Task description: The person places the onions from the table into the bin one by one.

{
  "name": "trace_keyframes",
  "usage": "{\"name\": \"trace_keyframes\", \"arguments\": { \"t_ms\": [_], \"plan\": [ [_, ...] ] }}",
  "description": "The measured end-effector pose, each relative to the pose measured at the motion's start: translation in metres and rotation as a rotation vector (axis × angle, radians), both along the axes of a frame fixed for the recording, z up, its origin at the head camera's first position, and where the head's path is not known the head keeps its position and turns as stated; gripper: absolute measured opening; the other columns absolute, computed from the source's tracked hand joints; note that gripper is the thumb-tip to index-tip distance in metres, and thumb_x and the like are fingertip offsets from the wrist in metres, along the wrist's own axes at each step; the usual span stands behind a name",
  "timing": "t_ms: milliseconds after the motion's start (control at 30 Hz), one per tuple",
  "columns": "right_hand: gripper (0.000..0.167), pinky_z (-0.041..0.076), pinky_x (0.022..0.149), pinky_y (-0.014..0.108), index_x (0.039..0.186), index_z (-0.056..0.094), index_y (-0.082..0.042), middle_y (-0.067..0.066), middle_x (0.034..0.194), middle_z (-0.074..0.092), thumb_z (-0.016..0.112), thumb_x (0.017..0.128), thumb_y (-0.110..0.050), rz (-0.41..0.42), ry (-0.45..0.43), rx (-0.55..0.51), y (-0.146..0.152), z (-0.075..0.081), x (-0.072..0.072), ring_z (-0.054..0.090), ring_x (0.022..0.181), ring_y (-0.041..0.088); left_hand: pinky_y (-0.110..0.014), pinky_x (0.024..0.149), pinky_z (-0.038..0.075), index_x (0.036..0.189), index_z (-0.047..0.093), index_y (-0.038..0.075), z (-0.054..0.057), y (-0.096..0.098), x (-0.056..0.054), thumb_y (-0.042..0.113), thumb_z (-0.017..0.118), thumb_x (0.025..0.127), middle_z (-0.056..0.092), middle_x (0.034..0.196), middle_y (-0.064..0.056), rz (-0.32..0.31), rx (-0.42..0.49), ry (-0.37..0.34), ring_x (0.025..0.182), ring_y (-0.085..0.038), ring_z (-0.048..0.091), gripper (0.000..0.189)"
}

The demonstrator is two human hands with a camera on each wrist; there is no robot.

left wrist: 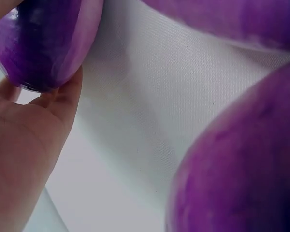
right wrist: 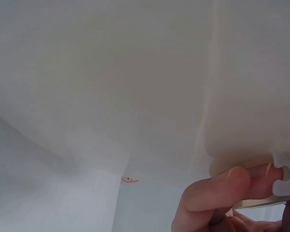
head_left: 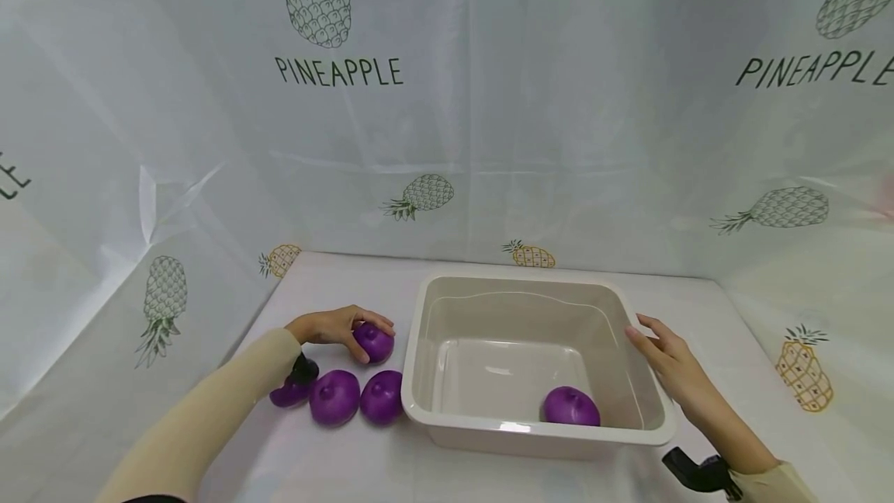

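My left hand [head_left: 334,326] grips a purple onion [head_left: 375,343] just left of the beige plastic bin [head_left: 503,371], fingers over its top and thumb at its near side. In the left wrist view that onion [left wrist: 50,43] sits against the fingers, with another onion [left wrist: 251,164] close by. Three more purple onions lie nearer the front: one [head_left: 335,398], one [head_left: 381,397] beside the bin, and one [head_left: 289,393] partly hidden by the left wrist. Inside the bin rests a single onion [head_left: 573,407]. My right hand [head_left: 673,367] holds the bin's right rim, fingers [right wrist: 217,191] curled at its edge.
A white-covered table [head_left: 349,278] carries everything. Behind it and at the sides hangs a pale sheet [head_left: 573,123] printed with pineapples. Black wrist mounts sit on both arms, the right one [head_left: 701,473] near the bin's front right corner.
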State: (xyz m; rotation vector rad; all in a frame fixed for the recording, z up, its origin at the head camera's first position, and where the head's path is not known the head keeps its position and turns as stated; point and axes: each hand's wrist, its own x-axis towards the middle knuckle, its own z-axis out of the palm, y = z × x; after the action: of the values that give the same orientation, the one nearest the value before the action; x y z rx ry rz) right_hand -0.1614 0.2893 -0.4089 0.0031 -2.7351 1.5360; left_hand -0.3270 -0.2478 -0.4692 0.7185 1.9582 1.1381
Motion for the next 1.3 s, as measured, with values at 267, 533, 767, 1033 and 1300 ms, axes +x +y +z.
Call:
{"name": "trace_keyframes", "arguments": {
  "t_ms": [267,533,767,1033,1300],
  "plan": [
    [0.055,0.061,0.066,0.042,0.148,0.029,0.007,0.041,0.125,0.054,0.044,0.108,-0.027,0.009,0.005,-0.011,-0.001,0.0,0.0,0.069,0.093,0.039,-0.045,0.109,0.04,0.133,0.064,0.006,0.0,-0.002,0.004,0.002,0.085,0.077,0.046,0.149,-0.017,0.066,-0.022,0.011,0.139,-0.04,0.037,0.06],
    [0.053,0.061,0.066,0.043,0.148,0.03,0.006,0.04,0.125,0.055,0.045,0.108,-0.026,0.011,0.006,-0.011,-0.003,0.0,0.0,0.069,0.094,0.041,-0.047,0.108,0.041,0.138,0.061,0.008,0.015,-0.011,0.003,0.008,0.086,0.078,0.047,0.15,-0.013,0.105,-0.027,0.069,0.135,-0.037,0.043,0.065],
    [0.054,0.061,0.066,0.043,0.148,0.028,0.007,0.04,0.126,0.054,0.044,0.108,-0.026,0.013,-0.004,-0.005,-0.001,-0.001,-0.001,0.068,0.095,0.041,-0.049,0.109,0.038,0.14,0.058,0.008,0.048,-0.018,0.0,0.01,0.084,0.08,0.042,0.152,-0.017,0.065,0.031,0.188,0.137,-0.039,0.041,0.065],
    [0.053,0.061,0.064,0.042,0.148,0.03,0.006,0.04,0.125,0.055,0.045,0.108,-0.025,0.017,0.011,-0.019,-0.001,-0.001,0.001,0.069,0.093,0.041,-0.039,0.105,0.044,0.138,0.06,0.007,0.1,-0.013,0.005,0.007,0.085,0.079,0.041,0.154,-0.017,0.051,0.101,0.213,0.137,-0.035,0.042,0.064],
    [0.053,0.061,0.065,0.043,0.148,0.029,0.007,0.041,0.125,0.054,0.044,0.108,-0.024,0.02,0.014,-0.007,0.0,-0.001,0.001,0.068,0.094,0.042,-0.041,0.103,0.046,0.136,0.061,0.008,0.143,0.01,0.005,0.005,0.084,0.079,0.037,0.156,-0.013,0.0,0.115,0.203,0.135,-0.032,0.046,0.062]
  ]
}}
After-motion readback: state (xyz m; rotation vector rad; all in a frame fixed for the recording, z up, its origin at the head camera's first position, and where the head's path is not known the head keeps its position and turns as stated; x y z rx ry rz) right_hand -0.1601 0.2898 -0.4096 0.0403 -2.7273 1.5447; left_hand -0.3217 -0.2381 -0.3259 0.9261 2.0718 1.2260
